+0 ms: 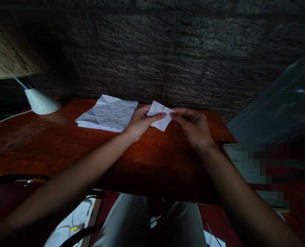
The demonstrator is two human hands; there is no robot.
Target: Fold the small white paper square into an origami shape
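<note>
White folded paper [160, 108] between the fingers [157, 118]

- Left hand [138, 121]: bare; slim, thumb long and straight-edged; a tiny glint beside one finger, too small to make out.
- Right hand [195, 126]: bare; knuckles rounded, lower part in shadow.
- Left forearm [90, 168]: bare to the frame edge, smooth, narrowing at the wrist.
- Right forearm [232, 181]: bare likewise, broadening away from the wrist.
- Trousers [125, 219]: pale greyish, plain, loose over both thighs; inner legs dark with shadow.
</note>
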